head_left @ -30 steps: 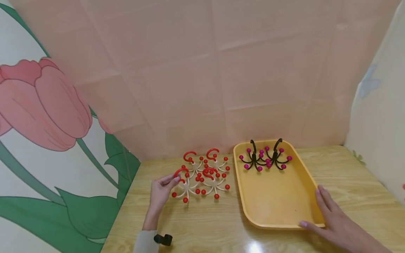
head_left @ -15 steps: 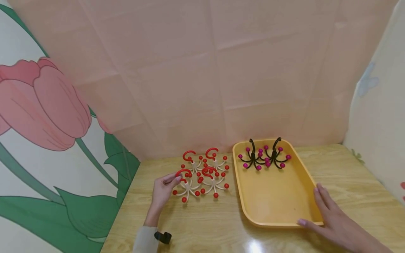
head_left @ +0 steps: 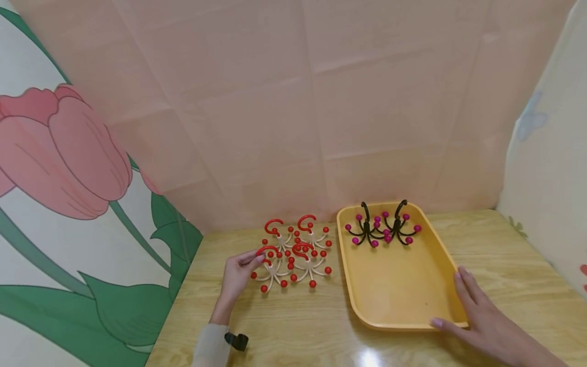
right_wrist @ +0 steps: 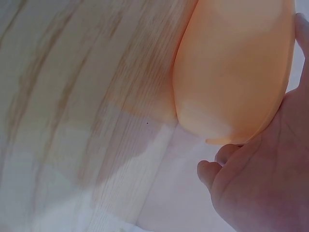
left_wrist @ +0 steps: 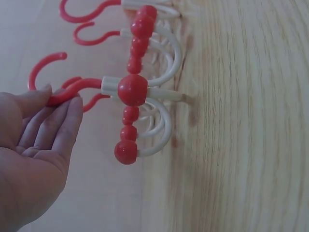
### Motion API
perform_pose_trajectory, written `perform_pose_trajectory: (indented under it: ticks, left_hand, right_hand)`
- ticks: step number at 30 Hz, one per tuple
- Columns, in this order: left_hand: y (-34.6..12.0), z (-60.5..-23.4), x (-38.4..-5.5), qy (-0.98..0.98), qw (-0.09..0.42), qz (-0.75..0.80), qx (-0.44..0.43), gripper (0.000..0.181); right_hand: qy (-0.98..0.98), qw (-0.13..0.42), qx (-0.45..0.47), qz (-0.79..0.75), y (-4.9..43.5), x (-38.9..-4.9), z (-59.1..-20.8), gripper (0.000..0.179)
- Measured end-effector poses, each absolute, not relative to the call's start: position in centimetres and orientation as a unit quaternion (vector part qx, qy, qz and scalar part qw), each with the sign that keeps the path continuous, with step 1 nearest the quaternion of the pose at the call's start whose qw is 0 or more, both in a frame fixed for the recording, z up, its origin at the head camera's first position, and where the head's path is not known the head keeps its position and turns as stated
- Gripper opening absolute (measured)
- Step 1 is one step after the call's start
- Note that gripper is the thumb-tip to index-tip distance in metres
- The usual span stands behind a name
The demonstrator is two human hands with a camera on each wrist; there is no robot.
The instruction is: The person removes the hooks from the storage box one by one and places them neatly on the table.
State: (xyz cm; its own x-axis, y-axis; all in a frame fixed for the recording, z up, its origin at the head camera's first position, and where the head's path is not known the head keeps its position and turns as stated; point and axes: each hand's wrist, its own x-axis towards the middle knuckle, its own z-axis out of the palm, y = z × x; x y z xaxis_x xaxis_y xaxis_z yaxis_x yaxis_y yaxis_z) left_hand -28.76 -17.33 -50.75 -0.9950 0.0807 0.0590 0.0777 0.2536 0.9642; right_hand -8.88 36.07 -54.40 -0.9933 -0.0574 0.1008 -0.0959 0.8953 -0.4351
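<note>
Hanger in our left hand: thumb and fingertips pinch its red hook. Whether it touches the wood-grained table below, we cannot tell. We seem to be straightening it or taking it up; the next move calls for a steady pinch, keeping its balls clear of the three matching hangers just right of and beyond the grip. Its white arms are curved, the red balls glossy and round. Well to the right lies a smooth yellow tray bearing two black hangers, one corner held in our right hand.
</note>
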Motion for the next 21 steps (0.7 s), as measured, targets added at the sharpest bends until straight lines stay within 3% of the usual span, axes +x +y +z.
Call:
perform_pose_trajectory:
  ticks: [11, 21]
  left_hand:
    - [-17.7, -50.78, -28.76, 0.796, 0.01, 0.603, 0.051, 0.038]
    - [-17.79, -50.9, -28.71, 0.785, 0.008, 0.617, 0.045, 0.029]
  right_hand:
    - [-0.969, 0.065, 0.05, 0.235, 35.96, -8.59, -54.94, 0.118]
    - [-0.969, 0.068, 0.052, 0.234, 35.94, -8.5, -54.72, 0.118]
